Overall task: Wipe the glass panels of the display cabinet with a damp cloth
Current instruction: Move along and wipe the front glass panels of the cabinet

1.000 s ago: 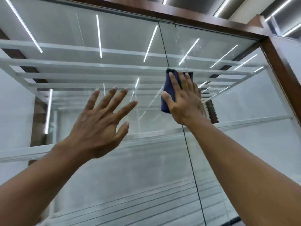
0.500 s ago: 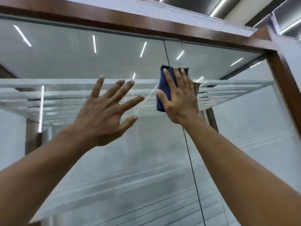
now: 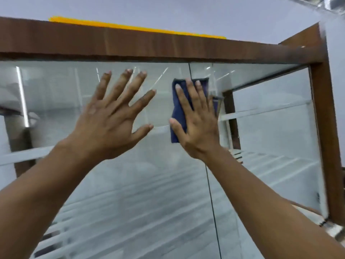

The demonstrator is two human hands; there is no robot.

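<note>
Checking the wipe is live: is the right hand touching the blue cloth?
Touching. The head view shows the right hand flat on the blue cloth.

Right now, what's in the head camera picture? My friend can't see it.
A right hand presses a dark blue cloth flat against the display cabinet's glass, near the top, across the seam between two panels. The left hand is spread open at the left panel beside it. A brown wooden frame runs above.

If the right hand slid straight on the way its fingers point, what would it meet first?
Probably the brown top rail: only a short strip of glass separates it from the right hand and its cloth.
</note>
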